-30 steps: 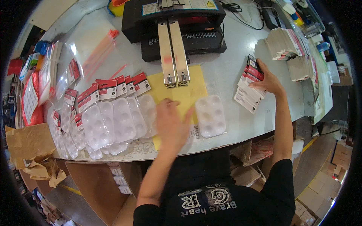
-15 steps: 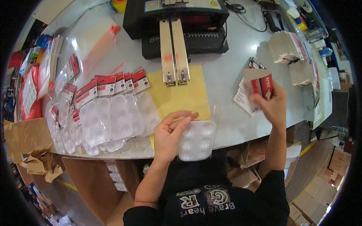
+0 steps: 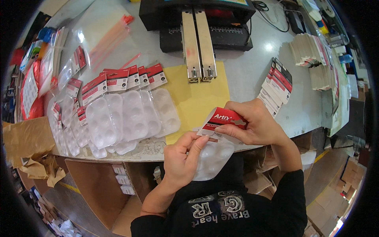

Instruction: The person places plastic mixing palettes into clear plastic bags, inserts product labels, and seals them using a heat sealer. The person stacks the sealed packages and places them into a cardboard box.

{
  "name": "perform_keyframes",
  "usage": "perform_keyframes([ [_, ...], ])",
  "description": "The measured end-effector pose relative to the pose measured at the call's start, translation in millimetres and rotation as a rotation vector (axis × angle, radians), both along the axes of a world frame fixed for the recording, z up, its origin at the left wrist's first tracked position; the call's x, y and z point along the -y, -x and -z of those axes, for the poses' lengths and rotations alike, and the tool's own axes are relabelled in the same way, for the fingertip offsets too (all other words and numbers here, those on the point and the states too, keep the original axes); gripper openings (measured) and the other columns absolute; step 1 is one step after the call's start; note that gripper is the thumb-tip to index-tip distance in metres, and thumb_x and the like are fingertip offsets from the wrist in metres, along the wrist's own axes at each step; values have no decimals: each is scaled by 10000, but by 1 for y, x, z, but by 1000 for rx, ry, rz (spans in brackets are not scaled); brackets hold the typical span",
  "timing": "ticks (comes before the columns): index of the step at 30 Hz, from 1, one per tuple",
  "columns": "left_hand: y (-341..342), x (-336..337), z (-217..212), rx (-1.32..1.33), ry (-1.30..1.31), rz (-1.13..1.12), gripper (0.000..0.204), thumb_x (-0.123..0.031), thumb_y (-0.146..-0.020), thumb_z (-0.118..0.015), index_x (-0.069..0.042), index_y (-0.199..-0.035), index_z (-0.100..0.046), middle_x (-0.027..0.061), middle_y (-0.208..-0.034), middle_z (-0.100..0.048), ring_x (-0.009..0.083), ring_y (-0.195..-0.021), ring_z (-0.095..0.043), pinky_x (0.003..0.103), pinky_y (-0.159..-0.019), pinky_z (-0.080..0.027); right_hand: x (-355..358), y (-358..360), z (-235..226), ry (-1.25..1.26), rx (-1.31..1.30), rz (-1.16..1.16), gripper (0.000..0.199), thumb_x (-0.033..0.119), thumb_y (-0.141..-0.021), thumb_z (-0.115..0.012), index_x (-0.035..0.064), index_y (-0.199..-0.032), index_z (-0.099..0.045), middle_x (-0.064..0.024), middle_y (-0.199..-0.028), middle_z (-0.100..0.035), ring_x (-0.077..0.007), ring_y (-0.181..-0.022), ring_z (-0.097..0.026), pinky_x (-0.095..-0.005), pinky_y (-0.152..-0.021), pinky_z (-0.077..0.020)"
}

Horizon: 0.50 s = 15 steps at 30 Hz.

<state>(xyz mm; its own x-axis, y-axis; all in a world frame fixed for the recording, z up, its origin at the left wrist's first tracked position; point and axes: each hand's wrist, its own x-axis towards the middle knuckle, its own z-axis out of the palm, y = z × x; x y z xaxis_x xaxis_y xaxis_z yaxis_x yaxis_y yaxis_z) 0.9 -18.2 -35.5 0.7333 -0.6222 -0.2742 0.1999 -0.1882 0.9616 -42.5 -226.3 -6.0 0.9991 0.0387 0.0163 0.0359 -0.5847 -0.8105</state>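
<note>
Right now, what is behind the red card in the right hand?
Yellow sheet shows past its upper edge, part of a white palette below; whatever the red card covers is hidden.

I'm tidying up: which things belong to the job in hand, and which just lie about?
In the job, apparently:
white tray, in left hand
red card, in right hand
bagged trays
fanned cards

Likely lying about:
crumpled brown paper
cartons

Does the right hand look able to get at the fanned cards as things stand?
Probably yes: the fanned cards lie uncovered just beyond the right hand, though its held card may hamper another grasp.
</note>
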Motion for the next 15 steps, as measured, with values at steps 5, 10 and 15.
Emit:
perform_keyframes([
  [5, 0, 1, 2, -44, 13, -27, 153, -137, -922, -590, 2, -946, -653, 5, -702, -646, 24, -628, -490, 190, -562, -401, 7, -1, 0, 160, -10, -80, 317, 314, -781, -734, 74, -760, -529, -118, -585, -561, -340, -512, -553, -369, -467, -441],
  [10, 3, 5, 3, 147, -49, -79, 158, -131, -919, -592, 16, -938, -649, -3, -686, -606, 27, -641, -474, 195, -573, -400, 16, -1, 2, 244, 21, -39, 318, 333, -784, -726, 56, -816, -573, -140, -603, -572, -309, -491, -563, -348, -458, -443],
  [15, -5, 4, 14, 111, 2, -292, 192, -128, -934, -568, 50, -925, -640, -19, -734, -580, 37, -686, -457, 193, -608, -385, 13, 15, 17, -327, -225, 241, 286, 253, -836, -699, -27, -880, -660, -113, -661, -630, -133, -486, -578, -268, -500, -462],
])
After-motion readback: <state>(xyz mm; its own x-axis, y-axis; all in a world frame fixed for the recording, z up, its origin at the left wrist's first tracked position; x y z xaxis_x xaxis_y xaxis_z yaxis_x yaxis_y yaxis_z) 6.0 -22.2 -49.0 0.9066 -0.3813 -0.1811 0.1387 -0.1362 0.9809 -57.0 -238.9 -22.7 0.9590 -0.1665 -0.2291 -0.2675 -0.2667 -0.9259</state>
